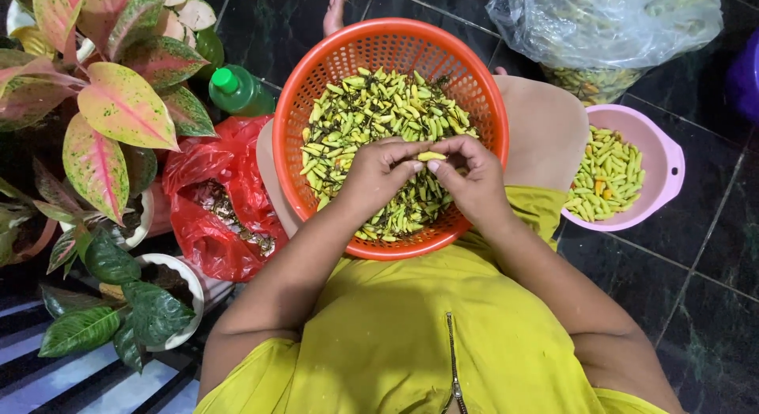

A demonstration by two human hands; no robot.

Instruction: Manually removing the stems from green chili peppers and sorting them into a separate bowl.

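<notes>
An orange plastic basket (316, 82) rests on my lap, filled with several small yellow-green chili peppers (379, 105). Over the basket's middle, my left hand (378, 177) and my right hand (468, 181) meet and pinch one pale yellow chili (431, 156) between their fingertips. Each hand grips one end of it. My forearms come up from the yellow garment below.
A pink bowl (668, 165) with more chilies sits on the dark tiled floor at right. A clear plastic bag (609, 22) of chilies lies behind it. A red plastic bag (209, 192), a green bottle (237, 90) and potted plants (118, 105) crowd the left.
</notes>
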